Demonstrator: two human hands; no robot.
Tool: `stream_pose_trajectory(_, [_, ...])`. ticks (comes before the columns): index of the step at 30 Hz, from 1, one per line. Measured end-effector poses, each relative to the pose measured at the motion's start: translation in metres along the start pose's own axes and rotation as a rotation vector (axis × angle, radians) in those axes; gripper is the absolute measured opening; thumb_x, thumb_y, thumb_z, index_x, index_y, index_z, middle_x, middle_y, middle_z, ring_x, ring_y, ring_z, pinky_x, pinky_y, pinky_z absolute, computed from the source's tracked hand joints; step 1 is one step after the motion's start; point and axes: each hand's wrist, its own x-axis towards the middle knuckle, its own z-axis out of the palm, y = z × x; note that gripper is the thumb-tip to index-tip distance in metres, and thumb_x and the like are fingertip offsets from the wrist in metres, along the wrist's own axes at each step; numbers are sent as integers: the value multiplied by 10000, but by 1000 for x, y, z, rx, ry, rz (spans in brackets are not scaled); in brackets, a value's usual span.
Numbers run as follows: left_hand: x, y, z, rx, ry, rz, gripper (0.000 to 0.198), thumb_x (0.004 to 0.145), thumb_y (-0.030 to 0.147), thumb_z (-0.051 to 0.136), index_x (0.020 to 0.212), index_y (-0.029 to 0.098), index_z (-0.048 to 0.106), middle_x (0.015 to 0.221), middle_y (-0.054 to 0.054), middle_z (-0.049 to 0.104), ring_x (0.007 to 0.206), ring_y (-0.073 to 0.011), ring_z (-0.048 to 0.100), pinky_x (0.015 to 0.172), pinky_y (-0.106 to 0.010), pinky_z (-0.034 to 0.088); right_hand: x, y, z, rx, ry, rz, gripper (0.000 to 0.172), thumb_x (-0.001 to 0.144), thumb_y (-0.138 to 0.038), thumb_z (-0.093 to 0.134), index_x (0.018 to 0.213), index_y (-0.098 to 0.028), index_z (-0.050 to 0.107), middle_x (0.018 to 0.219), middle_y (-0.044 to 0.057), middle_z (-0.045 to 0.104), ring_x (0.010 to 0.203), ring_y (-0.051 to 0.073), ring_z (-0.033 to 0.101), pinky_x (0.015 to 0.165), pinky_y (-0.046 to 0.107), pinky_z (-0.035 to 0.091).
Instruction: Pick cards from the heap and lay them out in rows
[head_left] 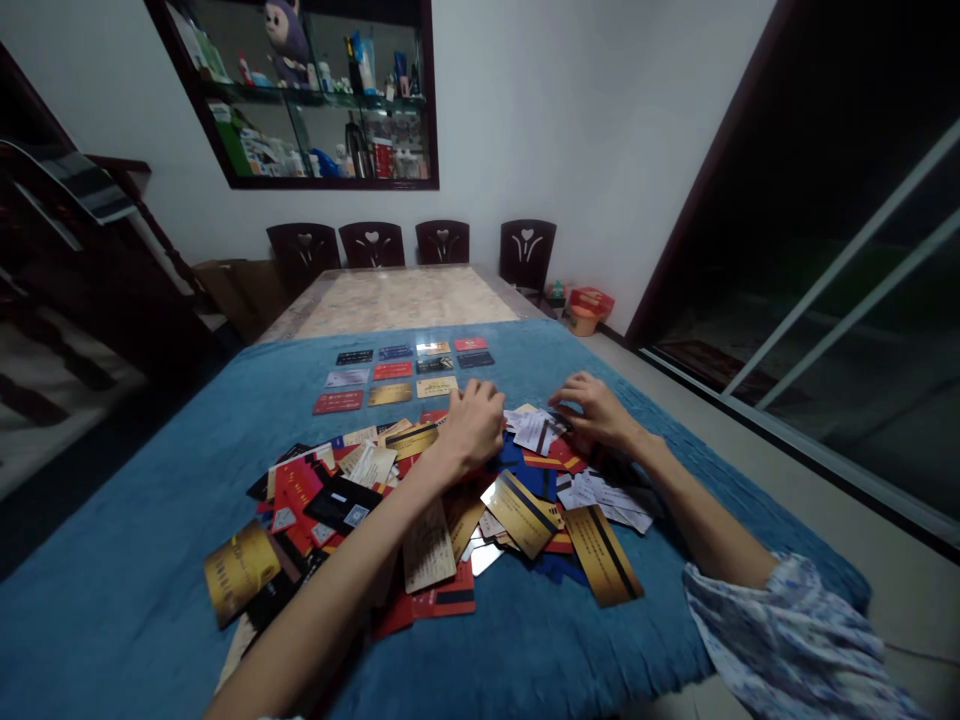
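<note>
A heap of plastic cards [427, 560] in red, gold, black, white and blue spreads over the blue cloth [480, 655]. My left hand [474, 425] rests at the heap's far side, fingers curled down; their tips, and whatever they hold, are hidden. My right hand [592, 408] is just right of it, thumb and fingers apart, over the heap's right edge beside some white cards [536, 430]. Beyond my left hand, cards lie flat in three rows, among them a red card [393, 370], a gold card [390, 393] and a cream card [436, 387].
The cloth covers the near part of a long table [405, 295] with a stone-like top. Dark chairs [529, 252] stand along the far end. A wall cabinet [322, 95] holds bottles and a plush toy. To the right is a dark glass sliding door [847, 260].
</note>
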Motion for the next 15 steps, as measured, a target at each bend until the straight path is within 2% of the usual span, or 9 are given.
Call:
stream_pose_trajectory(9, [10, 50, 21, -36, -73, 185, 215, 901, 233, 521, 1052, 148, 647, 1187, -180, 591, 1164, -337, 467, 891, -523, 435, -22, 21, -16, 14, -133, 77, 237, 807, -179, 594, 986, -220, 745, 993, 98, 725, 949, 246, 587, 877, 387, 436])
stream_pose_trajectory(15, [20, 74, 37, -51, -101, 260, 308, 924, 397, 526, 1054, 156, 666, 1179, -176, 605, 1169, -346, 473, 937, -547, 413, -32, 28, -30, 36, -215, 151, 272, 775, -183, 618, 1009, -222, 750, 1010, 79, 741, 965, 241, 626, 925, 388, 430])
